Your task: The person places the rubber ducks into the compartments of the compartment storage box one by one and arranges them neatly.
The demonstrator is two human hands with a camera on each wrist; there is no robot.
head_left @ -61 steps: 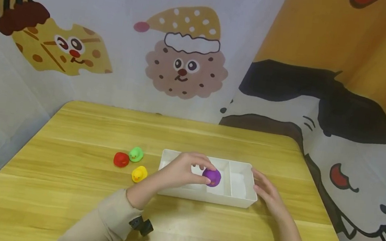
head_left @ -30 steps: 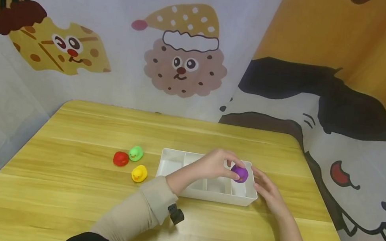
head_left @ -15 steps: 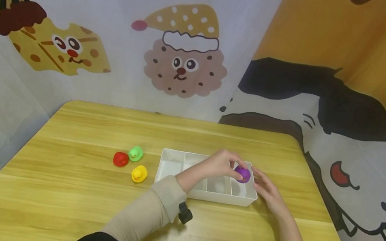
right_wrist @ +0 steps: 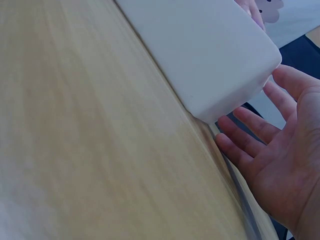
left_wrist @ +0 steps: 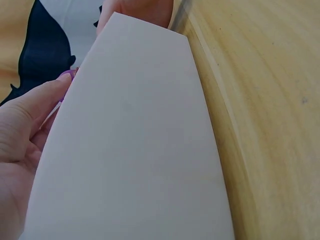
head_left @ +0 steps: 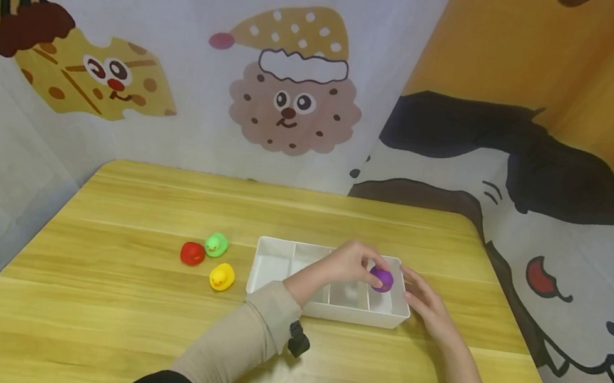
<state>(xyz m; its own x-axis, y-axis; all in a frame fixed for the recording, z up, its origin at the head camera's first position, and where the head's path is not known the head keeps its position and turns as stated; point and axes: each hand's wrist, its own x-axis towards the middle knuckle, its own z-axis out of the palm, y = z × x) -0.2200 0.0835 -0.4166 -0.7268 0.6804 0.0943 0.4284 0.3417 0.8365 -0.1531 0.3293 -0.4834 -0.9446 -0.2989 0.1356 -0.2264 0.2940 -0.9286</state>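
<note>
My left hand (head_left: 352, 263) pinches a purple rubber duck (head_left: 381, 279) between thumb and fingers. The duck is at the rightmost compartment of a white divided box (head_left: 344, 314); how far down it sits is hard to tell. In the left wrist view, the box's side wall (left_wrist: 130, 125) hides most of the duck, leaving a purple sliver beside the thumb (left_wrist: 47, 95). At the box's right end is my right hand (head_left: 430, 307), fingers spread and loosely bent. The right wrist view has that hand (right_wrist: 285, 150) with its thumb against the box's corner.
Left of the box, a red rubber duck (head_left: 193, 254), a green one (head_left: 216, 245) and a yellow one (head_left: 222, 277) stand close together on the wooden table (head_left: 100, 307). A printed cloth (head_left: 286, 170) hangs behind the table.
My left hand has carried the purple duck rightward, from over the box's middle to its rightmost compartment. Lately it has dipped slightly. The right hand and the other ducks have stayed put.
</note>
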